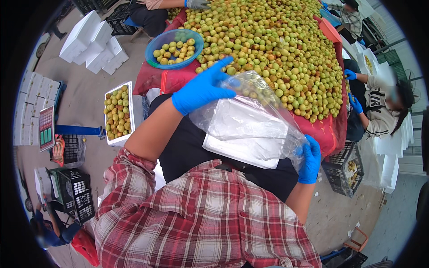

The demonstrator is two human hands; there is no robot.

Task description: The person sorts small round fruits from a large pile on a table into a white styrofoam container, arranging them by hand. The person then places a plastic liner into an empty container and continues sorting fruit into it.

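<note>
A white foam box (241, 147) rests on my lap, with a clear plastic bag (248, 124) spread over it. My left hand (204, 87), in a blue glove, has its fingers spread at the bag's upper left edge; whether it grips the film is unclear. My right hand (309, 160), also gloved in blue, pinches the bag's right edge. Beyond the box lies a large heap of green and reddish-brown fruit (268, 50) on a red cloth (311, 134). A blue plastic basin (150, 58) with some fruit stands at the heap's left edge.
To the left are a fruit-filled foam box (131, 110), a scale display (46, 129) and stacked white foam boxes (80, 37). A black crate (335, 177) stands at right. A co-worker in blue gloves (382, 104) sits on the right; other people are around the heap.
</note>
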